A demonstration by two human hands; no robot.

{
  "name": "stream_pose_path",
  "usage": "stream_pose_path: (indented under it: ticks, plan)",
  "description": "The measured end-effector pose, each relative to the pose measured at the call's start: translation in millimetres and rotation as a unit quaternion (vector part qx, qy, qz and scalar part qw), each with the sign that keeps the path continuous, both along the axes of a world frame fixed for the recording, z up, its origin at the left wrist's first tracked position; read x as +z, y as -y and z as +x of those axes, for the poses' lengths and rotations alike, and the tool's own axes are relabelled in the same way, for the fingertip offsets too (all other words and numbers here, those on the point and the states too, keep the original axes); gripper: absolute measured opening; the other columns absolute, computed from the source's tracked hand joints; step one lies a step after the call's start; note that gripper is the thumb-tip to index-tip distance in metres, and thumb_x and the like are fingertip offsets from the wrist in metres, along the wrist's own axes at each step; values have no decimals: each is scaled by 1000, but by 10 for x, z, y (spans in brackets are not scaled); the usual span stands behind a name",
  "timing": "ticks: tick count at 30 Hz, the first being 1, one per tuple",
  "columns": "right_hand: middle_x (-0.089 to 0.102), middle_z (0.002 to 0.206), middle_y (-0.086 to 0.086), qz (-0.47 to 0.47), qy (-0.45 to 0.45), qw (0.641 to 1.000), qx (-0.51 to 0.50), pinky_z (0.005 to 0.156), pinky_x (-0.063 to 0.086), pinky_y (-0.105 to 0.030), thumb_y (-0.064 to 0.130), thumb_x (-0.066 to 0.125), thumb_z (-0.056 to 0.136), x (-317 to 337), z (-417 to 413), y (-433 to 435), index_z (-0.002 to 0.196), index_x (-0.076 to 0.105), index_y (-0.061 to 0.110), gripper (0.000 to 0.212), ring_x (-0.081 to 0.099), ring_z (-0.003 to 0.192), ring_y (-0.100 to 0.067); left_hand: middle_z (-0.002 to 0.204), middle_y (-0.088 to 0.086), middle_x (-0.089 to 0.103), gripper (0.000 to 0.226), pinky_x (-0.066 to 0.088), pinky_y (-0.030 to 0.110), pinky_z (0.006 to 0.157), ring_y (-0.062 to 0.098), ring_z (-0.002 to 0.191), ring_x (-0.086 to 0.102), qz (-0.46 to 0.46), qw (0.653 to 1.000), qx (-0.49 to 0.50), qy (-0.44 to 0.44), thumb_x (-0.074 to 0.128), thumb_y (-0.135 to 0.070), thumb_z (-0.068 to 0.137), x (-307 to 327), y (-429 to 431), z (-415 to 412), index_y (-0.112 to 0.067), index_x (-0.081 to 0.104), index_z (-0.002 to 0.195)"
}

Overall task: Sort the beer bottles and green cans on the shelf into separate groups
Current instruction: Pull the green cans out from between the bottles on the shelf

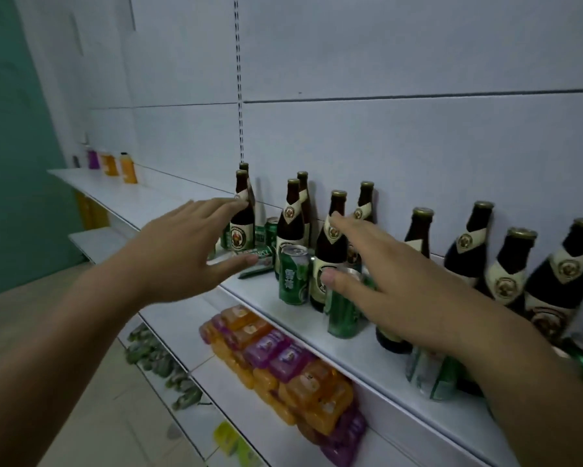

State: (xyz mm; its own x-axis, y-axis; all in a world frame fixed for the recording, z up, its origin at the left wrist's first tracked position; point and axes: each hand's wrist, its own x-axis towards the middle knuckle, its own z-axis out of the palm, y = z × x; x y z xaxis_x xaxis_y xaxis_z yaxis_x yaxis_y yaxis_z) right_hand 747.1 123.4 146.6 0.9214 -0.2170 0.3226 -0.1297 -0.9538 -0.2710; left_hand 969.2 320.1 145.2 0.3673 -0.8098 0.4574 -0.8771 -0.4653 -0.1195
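On the long white shelf (pixel 168 203) the brown glass beer bottles (pixel 291 227) and shiny green cans (pixel 293 281) stand all mixed up. Our left hand (pixel 178 247) is spread wide by the end bottle (pixel 242 227), and our right hand (pixel 384 274) is spread over an upright can (pixel 342 315), ready, we think, to pull them apart. One tipped can (pixel 258 259) lies in the way. Orange and purple packs (pixel 283 358) sit on the shelf below.
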Motion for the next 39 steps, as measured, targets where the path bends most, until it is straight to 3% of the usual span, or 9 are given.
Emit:
stream_pose_path:
  ticks: [3,13,17,22,27,30,33,39]
  plan:
    - [9,167,25,13,6,1000,-14,125,23,-35,69,41,93,-170,364,-237,160,6,43,80,11,152,5,161,-8,35,96,36,36,115,14,142,42,-4,1000,-7,-10,22,-91,84,-238,-275,468,-33,16,160]
    - [13,161,30,79,23,991,-102,118,19,-21,62,48,97,-686,1816,-1021,160,9,44,76,13,145,12,162,-13,32,98,25,34,121,10,144,37,4,994,-96,-53,23,-92,82,-633,-674,1899,-34,16,161]
    - [15,162,29,96,18,985,-141,119,22,-24,62,48,98,-820,2186,-1099,160,9,44,75,16,148,7,158,-15,37,94,35,33,114,8,138,41,-7,991,-118,-65,26,-90,83,-704,-647,2298,-35,20,159]
    - [17,163,27,134,31,970,-203,122,23,-30,67,48,95,-993,2443,-958,158,12,47,75,18,149,4,155,-15,40,92,41,32,110,9,136,45,-16,983,-159,-88,28,-91,83,-798,-407,2669,-37,24,157]
    - [16,164,23,169,47,958,-226,121,23,-27,65,50,95,-1083,2808,-686,160,13,39,79,19,148,2,147,-12,52,82,52,34,92,14,123,58,-26,985,-154,-77,29,-83,85,-597,-34,3119,-37,32,153]
    - [11,164,22,189,51,952,-233,121,25,-29,67,49,94,-1108,3056,-482,161,10,35,84,18,146,2,143,-7,57,67,52,41,94,19,118,61,-4,987,-152,-45,38,-69,92,-411,239,3474,-36,35,151]
    - [6,163,25,199,43,949,-241,124,23,-35,65,52,95,-1131,3261,-310,160,5,37,85,12,150,-1,141,-5,59,62,52,46,98,22,122,60,27,987,-161,-2,33,-63,94,-218,532,3815,-34,38,149]
    - [6,163,26,211,42,941,-262,124,19,-30,59,57,95,-1122,3456,-157,161,5,36,87,12,150,0,144,-9,53,60,42,33,108,13,132,49,89,965,-246,26,49,-56,93,65,1130,4195,-31,43,147]
